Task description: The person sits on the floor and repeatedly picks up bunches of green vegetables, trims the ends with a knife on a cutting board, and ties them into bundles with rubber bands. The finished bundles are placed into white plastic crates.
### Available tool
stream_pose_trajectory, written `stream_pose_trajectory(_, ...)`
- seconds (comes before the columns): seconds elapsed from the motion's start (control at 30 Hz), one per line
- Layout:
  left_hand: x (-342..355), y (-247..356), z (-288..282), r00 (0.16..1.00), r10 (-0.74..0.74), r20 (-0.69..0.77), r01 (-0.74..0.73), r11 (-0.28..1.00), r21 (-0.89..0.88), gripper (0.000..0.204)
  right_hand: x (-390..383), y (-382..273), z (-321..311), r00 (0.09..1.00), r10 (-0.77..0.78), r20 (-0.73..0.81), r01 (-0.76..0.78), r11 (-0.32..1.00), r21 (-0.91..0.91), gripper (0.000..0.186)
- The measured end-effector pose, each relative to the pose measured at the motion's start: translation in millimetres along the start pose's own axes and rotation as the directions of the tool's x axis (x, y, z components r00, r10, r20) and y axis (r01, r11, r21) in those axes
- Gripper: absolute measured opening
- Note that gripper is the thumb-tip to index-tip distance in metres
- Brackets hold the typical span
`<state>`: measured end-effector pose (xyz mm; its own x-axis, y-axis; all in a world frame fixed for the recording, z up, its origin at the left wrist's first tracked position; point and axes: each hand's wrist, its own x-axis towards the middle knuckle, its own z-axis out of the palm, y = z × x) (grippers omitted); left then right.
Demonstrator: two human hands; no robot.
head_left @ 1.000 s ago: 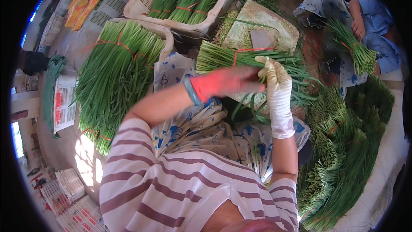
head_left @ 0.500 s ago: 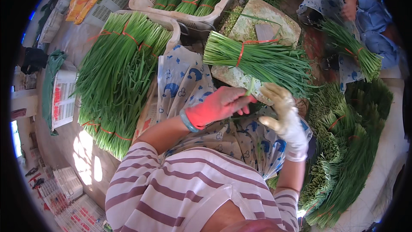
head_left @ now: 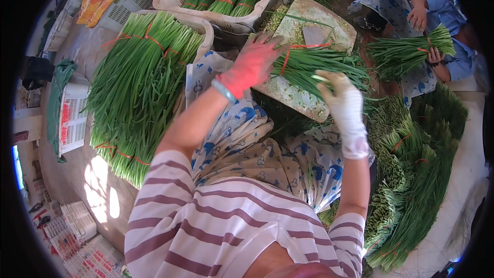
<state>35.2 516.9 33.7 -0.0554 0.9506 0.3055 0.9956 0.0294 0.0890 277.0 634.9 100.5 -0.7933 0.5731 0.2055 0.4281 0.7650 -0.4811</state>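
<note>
A bundle of Chinese chives [head_left: 321,63], tied with red bands, lies across a dirty pale board [head_left: 298,100]. My left hand [head_left: 256,62], in a red glove, rests over the bundle's cut ends with its fingers stretched out, hiding much of them. To the right, my right hand [head_left: 340,95], in a white glove with yellowed fingers, is over the leafy part. A small pale stalk piece [head_left: 320,78] shows at its fingertips, which are drawn together. A flat grey blade-like piece [head_left: 314,36] lies on the board behind the bundle.
Tied chives fill a crate [head_left: 210,36] at left and another crate [head_left: 262,18] behind. More chives [head_left: 406,175] are heaped at right. At the far right, a co-worker's hand [head_left: 436,55] holds a bunch [head_left: 406,54]. A patterned plastic apron [head_left: 247,149] covers my lap.
My left hand has moved up and away from my right hand, onto the bundle's cut ends. My right hand has risen slightly toward the leaves. The co-worker's bunch has turned from steep to nearly level.
</note>
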Motion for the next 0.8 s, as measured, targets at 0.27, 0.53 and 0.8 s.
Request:
stream_pose_trajectory(0.27,35.4,-56.1,32.6,0.856,0.268,0.443,-0.248,0.963,-0.104,0.075,23.1,17.7,120.6,0.986,-0.137,0.096,0.160,0.935,-0.318,0.026)
stream_pose_trajectory(0.53,44.4,-58.5,49.0,0.895,0.110,0.432,-0.075,0.992,-0.097,0.070,20.0,31.7,131.7,0.998,-0.022,-0.054,0.014,0.989,-0.149,0.029)
stream_pose_trajectory(0.8,34.6,-36.7,55.4,0.945,-0.001,0.327,0.012,0.999,-0.033,0.072,33.6,33.5,132.1,0.992,-0.089,0.094,0.109,0.964,-0.241,0.025)
